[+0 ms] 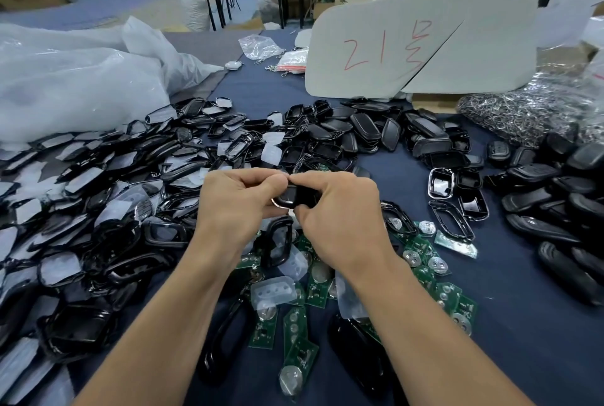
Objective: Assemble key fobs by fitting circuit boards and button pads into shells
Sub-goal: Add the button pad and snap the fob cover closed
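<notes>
A black key fob shell point(289, 198) with a chrome rim is held above the table between both hands. My left hand point(238, 201) grips its left end with curled fingers. My right hand point(336, 209) pinches its right end, thumb underneath. Most of the shell is hidden by the fingers. Below the hands lie green circuit boards point(295, 329) with round silver contacts, and translucent button pads point(274, 289). An open black shell frame point(277, 240) lies just under my hands.
Heaps of black shells cover the dark blue table: film-covered fronts point(81, 196) at left, back covers point(369, 131) ahead, more shells point(568, 193) at right. A bag of metal key rings point(529, 108) lies far right. A grey board point(421, 36) marked in red stands behind. Plastic bags point(75, 79) sit far left.
</notes>
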The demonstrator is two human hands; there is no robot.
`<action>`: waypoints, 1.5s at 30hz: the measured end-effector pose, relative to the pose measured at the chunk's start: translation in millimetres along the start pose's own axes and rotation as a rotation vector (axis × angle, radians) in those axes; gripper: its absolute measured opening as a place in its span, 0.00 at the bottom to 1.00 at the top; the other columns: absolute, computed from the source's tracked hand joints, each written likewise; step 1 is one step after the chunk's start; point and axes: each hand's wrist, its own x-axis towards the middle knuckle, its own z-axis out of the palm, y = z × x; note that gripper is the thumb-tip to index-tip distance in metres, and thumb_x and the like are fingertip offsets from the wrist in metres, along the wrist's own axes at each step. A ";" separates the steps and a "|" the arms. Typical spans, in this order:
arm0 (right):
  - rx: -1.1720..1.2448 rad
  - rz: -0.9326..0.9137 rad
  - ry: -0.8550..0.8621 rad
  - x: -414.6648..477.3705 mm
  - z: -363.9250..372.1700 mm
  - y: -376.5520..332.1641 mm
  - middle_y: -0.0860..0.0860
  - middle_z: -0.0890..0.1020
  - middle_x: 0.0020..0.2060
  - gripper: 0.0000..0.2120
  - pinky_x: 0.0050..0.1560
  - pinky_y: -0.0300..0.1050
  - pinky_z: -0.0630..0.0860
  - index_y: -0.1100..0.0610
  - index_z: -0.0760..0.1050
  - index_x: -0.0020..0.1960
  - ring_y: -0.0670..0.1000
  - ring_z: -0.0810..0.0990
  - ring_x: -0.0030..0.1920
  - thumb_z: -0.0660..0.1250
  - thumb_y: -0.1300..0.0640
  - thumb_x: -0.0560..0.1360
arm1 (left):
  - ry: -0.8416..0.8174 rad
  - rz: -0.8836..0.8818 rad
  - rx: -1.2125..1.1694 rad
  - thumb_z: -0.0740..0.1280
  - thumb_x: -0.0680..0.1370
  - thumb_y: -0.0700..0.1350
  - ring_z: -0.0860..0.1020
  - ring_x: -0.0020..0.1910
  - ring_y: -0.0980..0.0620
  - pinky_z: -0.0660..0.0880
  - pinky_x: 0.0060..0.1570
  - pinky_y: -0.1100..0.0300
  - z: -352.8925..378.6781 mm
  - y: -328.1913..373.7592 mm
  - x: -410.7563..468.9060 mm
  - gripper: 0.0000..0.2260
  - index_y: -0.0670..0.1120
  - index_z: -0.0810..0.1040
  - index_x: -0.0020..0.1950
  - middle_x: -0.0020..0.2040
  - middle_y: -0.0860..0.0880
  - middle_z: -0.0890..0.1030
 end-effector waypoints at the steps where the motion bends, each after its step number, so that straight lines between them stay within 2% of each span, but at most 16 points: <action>1: -0.006 -0.019 0.005 -0.6 1.4 0.3 0.45 0.88 0.45 0.24 0.46 0.42 0.84 0.46 0.85 0.58 0.45 0.83 0.44 0.73 0.64 0.64 | 0.006 0.008 -0.005 0.74 0.78 0.36 0.88 0.39 0.46 0.83 0.37 0.60 -0.6 0.2 0.4 0.14 0.53 0.90 0.38 0.39 0.45 0.88; 3: 0.008 -0.017 -0.020 -0.3 2.5 1.1 0.43 0.88 0.43 0.24 0.44 0.36 0.81 0.44 0.85 0.58 0.41 0.81 0.45 0.73 0.64 0.65 | 0.027 0.031 -0.005 0.74 0.77 0.35 0.88 0.38 0.47 0.83 0.36 0.61 -0.4 -0.4 -0.5 0.15 0.54 0.89 0.37 0.38 0.46 0.88; 6: 0.152 0.129 -0.125 6.8 -0.9 4.5 0.37 0.85 0.36 0.16 0.37 0.25 0.75 0.43 0.86 0.54 0.35 0.82 0.37 0.74 0.57 0.68 | 0.040 0.066 0.033 0.75 0.76 0.35 0.87 0.37 0.48 0.84 0.36 0.59 -1.5 -1.9 -1.1 0.16 0.55 0.89 0.37 0.38 0.47 0.88; 8: 0.274 0.277 -0.199 13.9 -5.5 11.7 0.40 0.87 0.38 0.11 0.42 0.32 0.81 0.45 0.88 0.51 0.40 0.85 0.39 0.74 0.56 0.72 | -0.025 0.087 0.051 0.76 0.76 0.34 0.88 0.40 0.47 0.84 0.38 0.59 -4.0 -1.9 -0.9 0.15 0.54 0.90 0.39 0.40 0.48 0.88; 10: 0.310 0.368 -0.290 17.4 -10.0 16.2 0.47 0.88 0.38 0.08 0.49 0.50 0.85 0.46 0.88 0.50 0.49 0.87 0.41 0.73 0.56 0.75 | -0.080 0.118 0.095 0.76 0.76 0.35 0.88 0.41 0.47 0.85 0.39 0.57 -5.1 -1.7 -1.4 0.13 0.54 0.90 0.41 0.41 0.49 0.89; 11: 0.306 0.377 -0.303 18.0 -11.1 17.1 0.48 0.88 0.37 0.08 0.49 0.55 0.85 0.45 0.88 0.49 0.51 0.87 0.41 0.73 0.56 0.75 | -0.077 0.130 0.113 0.76 0.76 0.35 0.88 0.42 0.47 0.85 0.39 0.57 -4.1 -2.7 -1.4 0.12 0.54 0.89 0.42 0.42 0.50 0.89; 16: 0.372 0.409 -0.176 16.5 -11.9 14.0 0.49 0.87 0.34 0.04 0.47 0.58 0.84 0.48 0.88 0.45 0.58 0.86 0.40 0.76 0.56 0.74 | -0.034 0.056 0.079 0.74 0.80 0.44 0.88 0.46 0.51 0.84 0.45 0.59 4.0 -8.5 -1.4 0.05 0.54 0.88 0.49 0.46 0.52 0.89; 20: 0.355 0.407 -0.155 14.2 -12.3 14.1 0.45 0.86 0.32 0.06 0.40 0.43 0.81 0.45 0.87 0.41 0.51 0.85 0.39 0.77 0.56 0.73 | -0.039 0.085 0.104 0.72 0.81 0.42 0.88 0.41 0.49 0.83 0.39 0.62 6.0 -6.4 -3.6 0.12 0.55 0.89 0.41 0.40 0.49 0.88; 24: 0.299 0.408 -0.145 12.2 -5.1 11.3 0.43 0.86 0.32 0.04 0.36 0.39 0.79 0.44 0.88 0.43 0.47 0.84 0.36 0.77 0.53 0.73 | -0.002 0.141 0.185 0.72 0.80 0.41 0.87 0.37 0.52 0.83 0.37 0.62 1.9 -3.9 -3.9 0.16 0.60 0.88 0.38 0.37 0.53 0.88; 27: 0.200 0.359 -0.269 15.5 -10.9 11.2 0.36 0.84 0.30 0.05 0.35 0.27 0.73 0.42 0.87 0.42 0.37 0.82 0.36 0.76 0.53 0.74 | -0.021 0.227 0.303 0.73 0.80 0.46 0.87 0.40 0.50 0.85 0.39 0.56 0.2 -4.2 -5.8 0.16 0.67 0.86 0.40 0.39 0.52 0.88; 29: 0.197 0.355 -0.313 18.3 -18.3 11.3 0.36 0.84 0.31 0.09 0.36 0.27 0.73 0.41 0.85 0.39 0.36 0.82 0.35 0.76 0.55 0.73 | -0.038 0.306 0.409 0.71 0.78 0.52 0.86 0.41 0.48 0.85 0.43 0.48 0.5 -5.5 -6.5 0.10 0.69 0.85 0.43 0.40 0.50 0.87; 32: 0.537 0.481 -0.210 18.4 -19.5 10.0 0.50 0.87 0.34 0.06 0.37 0.39 0.76 0.51 0.88 0.43 0.47 0.79 0.33 0.76 0.61 0.75 | -0.016 0.200 0.180 0.72 0.75 0.58 0.87 0.47 0.53 0.84 0.53 0.47 5.7 -5.6 -7.9 0.07 0.63 0.87 0.51 0.45 0.56 0.88; 35: 0.888 0.670 -0.159 14.9 -9.8 0.1 0.54 0.84 0.33 0.05 0.33 0.37 0.77 0.59 0.86 0.45 0.47 0.76 0.30 0.72 0.65 0.78 | -0.089 0.093 0.002 0.70 0.80 0.58 0.87 0.49 0.48 0.83 0.57 0.42 14.9 -4.0 -9.5 0.11 0.54 0.89 0.49 0.47 0.46 0.89; 38: 1.021 0.742 -0.253 12.1 -3.6 -6.5 0.54 0.86 0.37 0.04 0.36 0.38 0.82 0.60 0.84 0.48 0.45 0.82 0.31 0.71 0.65 0.79 | -0.025 0.002 -0.184 0.66 0.85 0.49 0.84 0.45 0.43 0.82 0.52 0.46 21.9 -2.3 -12.1 0.16 0.47 0.89 0.45 0.49 0.35 0.86; 42: 0.981 0.716 -0.257 9.7 0.5 -6.8 0.58 0.86 0.40 0.05 0.35 0.38 0.80 0.60 0.85 0.46 0.49 0.84 0.34 0.71 0.66 0.78 | 0.004 -0.072 -0.288 0.64 0.85 0.43 0.86 0.39 0.49 0.83 0.38 0.58 20.1 3.1 -11.8 0.19 0.45 0.90 0.40 0.44 0.41 0.88; 45: 0.856 0.687 -0.298 11.6 -1.8 -5.8 0.56 0.85 0.36 0.04 0.31 0.39 0.76 0.61 0.86 0.46 0.49 0.81 0.31 0.72 0.65 0.77 | -0.014 -0.067 -0.223 0.63 0.86 0.45 0.83 0.32 0.48 0.81 0.31 0.58 18.0 3.6 -13.2 0.19 0.43 0.89 0.41 0.42 0.41 0.88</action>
